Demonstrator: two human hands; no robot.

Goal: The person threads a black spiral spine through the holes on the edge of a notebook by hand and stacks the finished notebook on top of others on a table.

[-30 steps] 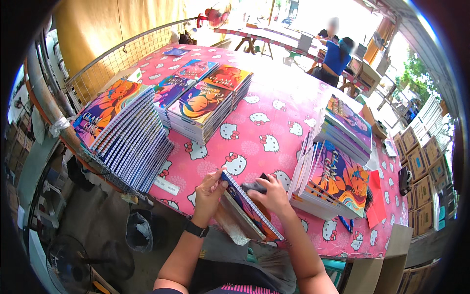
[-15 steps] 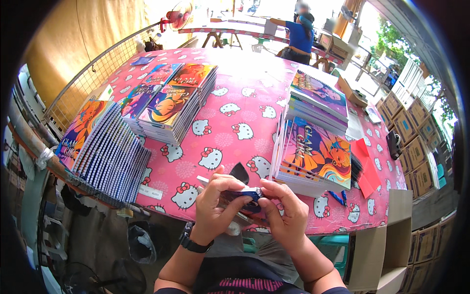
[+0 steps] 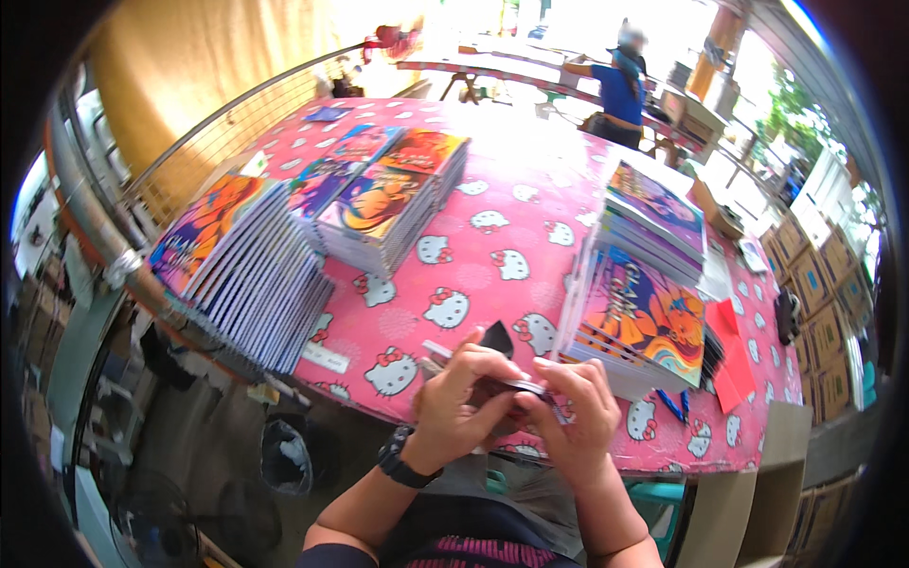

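Between my left hand and my right hand, near the table's front edge, is a notebook seen almost edge-on. The thumbs and fingers of both hands pinch it at its narrow, pale edge; most of its dark cover is hidden. Just beyond my fingers lies a black pointed piece. A stack of spiral notebooks with orange and purple covers stands beside my right hand. Farther left are a fanned row of spiral notebooks and a block of stacked notebooks.
The table has a pink cat-print cover. Right of the notebooks lie blue pens and red sheets. Cardboard boxes are piled at the right. Beyond the table stands a person in blue. A bin sits below left.
The view has swung, so the table and stacks appear farther right and tilted. Both hands still pinch the notebook, which has turned so less of its cover shows.
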